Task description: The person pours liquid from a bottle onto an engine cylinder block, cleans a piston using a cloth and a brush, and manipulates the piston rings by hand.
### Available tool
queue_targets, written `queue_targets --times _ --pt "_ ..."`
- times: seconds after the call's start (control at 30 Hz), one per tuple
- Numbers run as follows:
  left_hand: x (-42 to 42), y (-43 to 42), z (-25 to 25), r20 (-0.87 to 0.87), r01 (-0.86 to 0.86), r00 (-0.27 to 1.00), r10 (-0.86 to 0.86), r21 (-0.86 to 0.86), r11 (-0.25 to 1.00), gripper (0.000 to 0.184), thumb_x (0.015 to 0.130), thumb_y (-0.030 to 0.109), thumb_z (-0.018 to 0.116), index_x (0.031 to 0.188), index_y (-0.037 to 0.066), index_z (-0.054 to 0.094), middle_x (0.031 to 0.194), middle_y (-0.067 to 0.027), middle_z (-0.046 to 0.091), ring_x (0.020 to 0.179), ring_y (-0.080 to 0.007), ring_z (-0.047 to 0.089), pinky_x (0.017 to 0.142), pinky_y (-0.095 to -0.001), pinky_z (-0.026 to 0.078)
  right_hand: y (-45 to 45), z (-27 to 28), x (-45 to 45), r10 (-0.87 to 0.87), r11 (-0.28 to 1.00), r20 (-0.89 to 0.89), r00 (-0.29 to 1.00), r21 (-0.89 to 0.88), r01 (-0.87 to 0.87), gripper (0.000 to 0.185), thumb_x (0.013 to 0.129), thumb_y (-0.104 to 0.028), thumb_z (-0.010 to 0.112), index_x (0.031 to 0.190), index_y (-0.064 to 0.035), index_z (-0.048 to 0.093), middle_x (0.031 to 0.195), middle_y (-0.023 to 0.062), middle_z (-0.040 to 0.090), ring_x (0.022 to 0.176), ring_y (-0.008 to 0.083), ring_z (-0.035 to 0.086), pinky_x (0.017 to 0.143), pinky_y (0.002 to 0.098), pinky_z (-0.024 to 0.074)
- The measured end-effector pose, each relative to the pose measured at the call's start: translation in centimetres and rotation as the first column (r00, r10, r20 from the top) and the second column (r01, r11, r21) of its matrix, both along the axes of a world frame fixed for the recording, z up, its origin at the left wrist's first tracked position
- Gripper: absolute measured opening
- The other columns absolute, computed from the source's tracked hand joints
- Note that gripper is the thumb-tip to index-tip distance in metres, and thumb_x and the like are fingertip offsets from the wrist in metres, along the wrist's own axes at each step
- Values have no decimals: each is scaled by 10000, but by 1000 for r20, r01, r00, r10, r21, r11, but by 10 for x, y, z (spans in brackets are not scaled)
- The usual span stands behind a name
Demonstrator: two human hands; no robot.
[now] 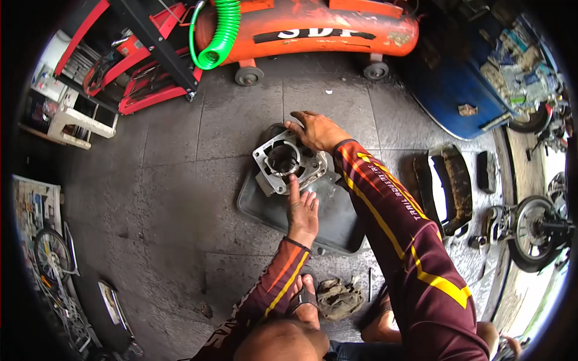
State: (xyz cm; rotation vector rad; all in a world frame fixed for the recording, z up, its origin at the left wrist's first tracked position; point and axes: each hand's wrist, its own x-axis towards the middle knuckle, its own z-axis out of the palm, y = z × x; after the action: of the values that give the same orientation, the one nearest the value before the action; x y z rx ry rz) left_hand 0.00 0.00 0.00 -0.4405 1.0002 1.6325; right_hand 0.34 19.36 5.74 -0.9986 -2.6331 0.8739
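Observation:
A grey metal engine cylinder (288, 161) with a round bore and bolt holes in its flange stands on a dark tray (331, 210) on the floor. My left hand (304, 215) is palm up at its near side, fingers spread and one fingertip at the rim of the bore. Across the far right edge of the cylinder, my right hand (320, 130) grips with bent fingers; part of its hold is hidden. Inside the bore is a darker ring-like shape that I cannot make out clearly. A dark rounded thing (274, 130) shows behind the cylinder.
An orange compressor tank (307, 30) on wheels with a green coiled hose (224, 30) stands ahead. A red tool cart (153, 96) is at left, a blue drum (448, 90) at right. Dark, dirty casings (454, 186) lie right of the tray; a rag (339, 299) lies by my feet.

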Motion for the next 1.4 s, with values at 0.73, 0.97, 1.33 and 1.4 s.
queue_targets --times 0.73,0.97,1.33,1.4 --pt "-76 -28 31 -360 427 814 -456 -162 890 1116 792 427 828 1560 103 85 1478 -97 425 1365 -234 414 1076 -436 390 -104 85 153 316 939 451 835 -273 -208 480 994 -447 527 1205 -23 609 921 247 701 872 407 696 815 498 541" --pt "-103 -16 31 -342 632 588 -733 -372 680 839 804 520 777 1482 254 360 1359 -19 552 1203 -188 580 872 -431 541 -102 217 270 55 998 430 901 -17 -53 334 933 -187 641 1228 -32 627 1064 168 683 1005 359 643 885 429 521" --pt "-128 -27 8 -314 701 620 -718 -187 688 447 921 390 570 1238 82 640 1183 -61 686 1089 -219 647 963 -386 498 -401 71 580 -950 -115 -264 -166 -199 973 341 1034 -178 472 1334 -40 561 1140 70 661 992 164 627 738 283 490" --pt "-128 -28 9 -300 688 631 -715 -209 695 485 896 385 584 1268 76 616 1201 -76 677 1113 -242 640 977 -400 497 -463 3 584 -978 -144 -97 -184 -319 937 448 953 -176 564 1374 -38 498 1229 106 587 1084 213 564 826 324 454"
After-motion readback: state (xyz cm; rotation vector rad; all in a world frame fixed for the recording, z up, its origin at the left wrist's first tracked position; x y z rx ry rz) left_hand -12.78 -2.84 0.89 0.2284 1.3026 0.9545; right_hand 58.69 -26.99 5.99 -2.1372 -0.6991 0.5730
